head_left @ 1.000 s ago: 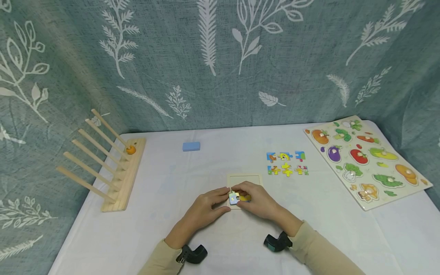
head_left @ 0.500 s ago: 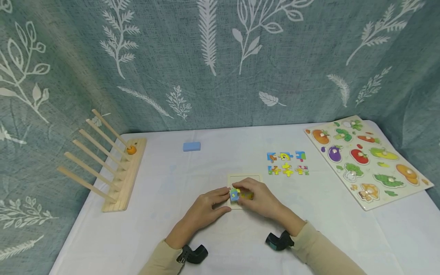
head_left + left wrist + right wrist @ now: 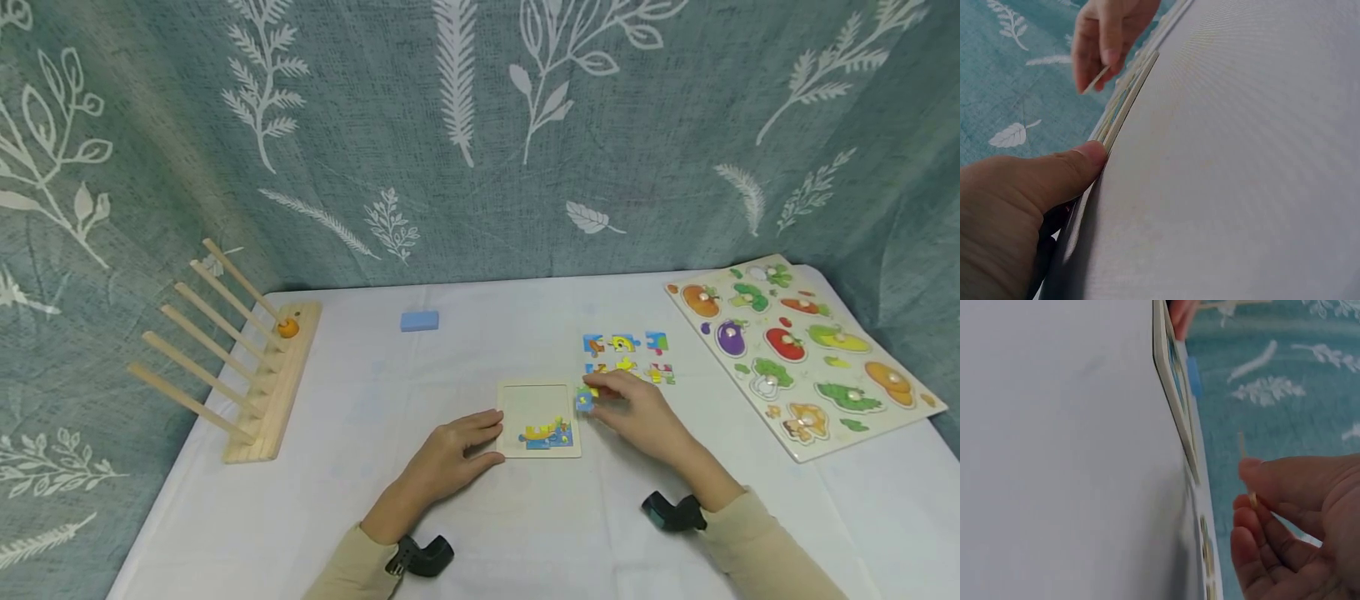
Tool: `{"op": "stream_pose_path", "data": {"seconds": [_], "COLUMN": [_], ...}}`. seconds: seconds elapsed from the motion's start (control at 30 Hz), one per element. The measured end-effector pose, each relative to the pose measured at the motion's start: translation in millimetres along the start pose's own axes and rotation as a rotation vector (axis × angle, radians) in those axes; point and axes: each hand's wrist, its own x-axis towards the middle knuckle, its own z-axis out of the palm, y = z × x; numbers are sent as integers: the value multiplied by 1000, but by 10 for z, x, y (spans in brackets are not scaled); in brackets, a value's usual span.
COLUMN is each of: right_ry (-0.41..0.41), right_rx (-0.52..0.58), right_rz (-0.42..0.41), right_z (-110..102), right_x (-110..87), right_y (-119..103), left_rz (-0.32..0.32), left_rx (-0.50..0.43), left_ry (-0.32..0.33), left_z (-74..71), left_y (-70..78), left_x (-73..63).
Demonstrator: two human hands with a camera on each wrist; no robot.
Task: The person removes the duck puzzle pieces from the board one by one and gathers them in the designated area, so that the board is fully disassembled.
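My right hand [image 3: 637,412] pinches a blue and yellow jigsaw puzzle piece [image 3: 584,401] between thumb and fingertips, just right of a square wooden puzzle tray [image 3: 536,392]. In the right wrist view the piece [image 3: 1253,499] appears edge-on, raised above the table. Along the tray's lower right lie a few joined pieces [image 3: 551,435] in yellow and blue. My left hand [image 3: 450,458] rests against the tray's left side, its fingertips and thumb spread along the rim. The left wrist view has that thumb [image 3: 1072,172] at the tray edge.
Several loose puzzle pieces [image 3: 623,342] lie in two rows behind my right hand, which covers part of the near row. A blue block [image 3: 419,321] sits farther back. To the left stands a wooden peg rack [image 3: 273,392]; a vegetable puzzle board [image 3: 817,421] lies at right.
My right hand has carried the puzzle piece from over the tray out to its right, uncovering the joined pieces. The left hand has stayed at the tray's left side.
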Motion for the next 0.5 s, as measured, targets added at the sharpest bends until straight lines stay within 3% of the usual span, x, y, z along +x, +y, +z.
{"op": "stream_pose_path", "data": {"seconds": [0.23, 0.5], "right_ry": [-13, -31], "right_rx": [-41, -55], "right_rz": [52, 39], "right_z": [-59, -21], "right_x": [-91, -101], "right_y": [174, 225], "left_rz": [-5, -8], "left_rx": [2, 4], "left_ry": [-3, -1], "left_z": [-1, 12], "left_y": [0, -1], "left_x": [9, 4]}}
